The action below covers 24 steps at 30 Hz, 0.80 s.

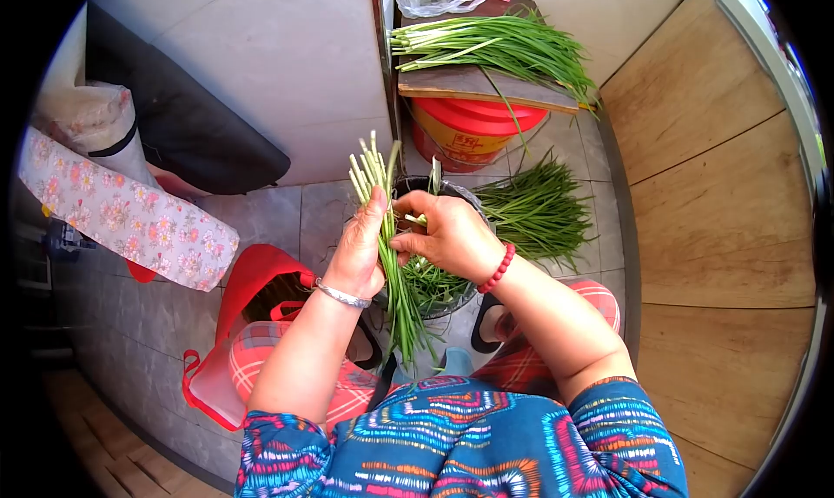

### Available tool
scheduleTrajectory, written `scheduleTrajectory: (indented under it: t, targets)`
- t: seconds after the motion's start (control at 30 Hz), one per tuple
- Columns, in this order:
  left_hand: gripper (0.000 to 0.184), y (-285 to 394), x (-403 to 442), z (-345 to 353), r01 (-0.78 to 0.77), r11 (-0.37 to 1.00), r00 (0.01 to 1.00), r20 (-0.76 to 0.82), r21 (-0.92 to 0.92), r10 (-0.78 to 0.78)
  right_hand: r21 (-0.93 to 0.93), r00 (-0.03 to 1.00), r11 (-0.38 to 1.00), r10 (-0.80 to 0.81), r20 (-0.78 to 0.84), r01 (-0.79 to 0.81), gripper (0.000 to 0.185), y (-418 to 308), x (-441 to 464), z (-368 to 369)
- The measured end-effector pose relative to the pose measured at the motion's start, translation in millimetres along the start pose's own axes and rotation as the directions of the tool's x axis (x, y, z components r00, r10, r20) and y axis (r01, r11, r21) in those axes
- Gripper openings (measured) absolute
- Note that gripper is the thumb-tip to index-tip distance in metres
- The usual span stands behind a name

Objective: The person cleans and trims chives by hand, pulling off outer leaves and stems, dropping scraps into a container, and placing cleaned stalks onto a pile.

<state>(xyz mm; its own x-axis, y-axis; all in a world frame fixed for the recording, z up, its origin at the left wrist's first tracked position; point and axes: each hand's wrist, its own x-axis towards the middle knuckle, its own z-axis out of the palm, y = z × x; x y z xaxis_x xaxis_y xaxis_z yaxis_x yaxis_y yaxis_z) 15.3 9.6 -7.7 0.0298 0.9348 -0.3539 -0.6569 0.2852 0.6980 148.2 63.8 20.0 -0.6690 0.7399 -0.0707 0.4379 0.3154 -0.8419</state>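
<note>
The bunch of long green stalks (397, 281) is at the centre of the frame, in the left hand (358, 250), pale cut ends pointing toward the top and green leaf tips hanging toward the bottom. The left hand is closed around it, thumb along the stalks and the silver bracelet (342, 296) just below at the wrist, so the bunch runs lengthwise through that grip and sticks out at both ends. The right hand (453, 235), wearing the red bead bracelet (499, 268), is half curled at the right side of the bunch, thumb and fingertips close against the stalks; a pale bit shows between its fingers, but I cannot tell whether it is pinched there or merely lies behind. The bunch should be light, fairly firm and springy at the pale ends, soft and floppy toward the tips, easily bruised, and perhaps slippery if damp. The best hold is probably around the firmer pale stems, snug rather than tight, leaving the tips free. Below the hands stands a dark-lined bin (445, 308) with loose greens (439, 282) inside, and another pile of green stalks (540, 209) lies on the floor right of centre.
</note>
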Motion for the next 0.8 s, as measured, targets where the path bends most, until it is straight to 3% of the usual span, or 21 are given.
scheduleTrajectory:
  t: [0.13,0.2,0.27,0.33,0.47,0.53,0.6,0.67,0.8]
  targets:
    - [0.029,-2,2,-5,0.026,1.0,1.0,-0.014,-0.005,-0.026,0.079,0.998,0.997,-0.008,0.063,0.003,0.018,0,-1,3]
    - [0.022,1,3,-8,0.04,0.998,0.994,-0.105,0.047,-0.035,0.066,0.988,0.99,-0.132,0.082,0.127,0.014,3,0,-1]
    - [0.014,7,3,-3,0.0,1.0,0.982,-0.191,-0.013,-0.002,0.06,0.976,0.98,-0.194,0.093,0.189,0.012,4,-1,-3]
    - [0.013,10,5,-18,-0.035,0.999,0.983,-0.181,-0.018,0.031,0.277,0.953,0.949,-0.215,0.211,0.153,0.011,2,-1,-5]
    - [0.014,18,2,-15,-0.036,0.997,0.983,-0.183,-0.063,0.024,0.509,0.961,0.861,-0.138,0.242,-0.004,0.013,3,-3,-14]
    - [0.016,15,0,-16,-0.021,0.999,0.991,-0.13,-0.047,0.014,0.581,0.972,0.806,-0.031,0.233,-0.114,0.015,1,-3,-20]
    - [0.019,13,0,-18,0.041,0.998,0.999,0.007,-0.056,-0.041,0.551,0.972,0.825,-0.007,0.233,-0.126,0.016,-1,-3,-24]
    - [0.022,15,-3,-11,0.069,0.997,0.998,0.013,-0.042,-0.068,0.554,0.968,0.826,-0.042,0.246,-0.105,0.017,-3,-3,-20]
    - [0.019,17,-4,-5,-0.021,0.994,0.998,0.057,0.112,0.014,0.529,0.968,0.849,-0.132,0.214,-0.001,0.018,-4,-3,-12]
